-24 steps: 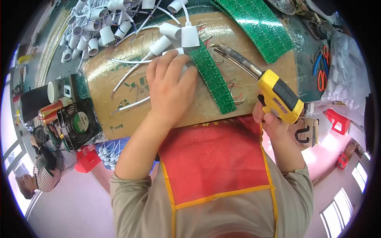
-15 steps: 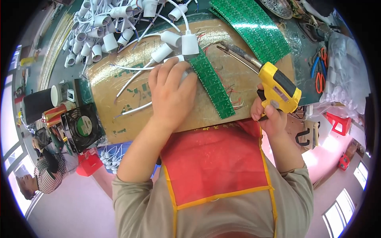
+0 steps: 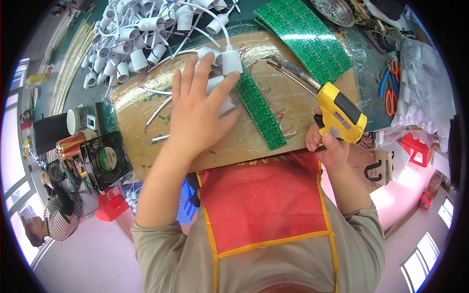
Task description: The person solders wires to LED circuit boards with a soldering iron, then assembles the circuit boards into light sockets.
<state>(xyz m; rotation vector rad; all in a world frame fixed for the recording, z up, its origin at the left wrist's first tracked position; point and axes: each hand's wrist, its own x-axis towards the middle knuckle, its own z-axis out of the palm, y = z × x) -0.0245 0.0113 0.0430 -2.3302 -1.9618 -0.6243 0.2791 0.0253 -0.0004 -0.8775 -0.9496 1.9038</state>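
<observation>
My left hand [image 3: 198, 117] is open, its fingers spread over white corded lamp sockets, partly hiding them. One upright white socket [image 3: 231, 62] stands by its fingertips, at the top end of a narrow green circuit board strip [image 3: 262, 115]. Another socket [image 3: 226, 105] shows beside the thumb. In my right hand [image 3: 332, 147] is a yellow soldering gun [image 3: 344, 115], gripped by its handle. Its metal tip points up and left, above the strip. Everything lies on a brown work board [image 3: 234, 152] with thin red wires scattered near the strip.
A heap of white sockets [image 3: 139, 58] fills the back left. Green circuit board sheets [image 3: 308, 41] lie at the back right, with orange-handled scissors [image 3: 391, 100] beyond. A black fan [image 3: 105, 158] stands left of the board. Another person [image 3: 61, 215] is at far left.
My left hand has risen off the sockets and moved slightly left, its fingers spreading from a curled hold. The right hand and soldering gun have stayed almost in place.
</observation>
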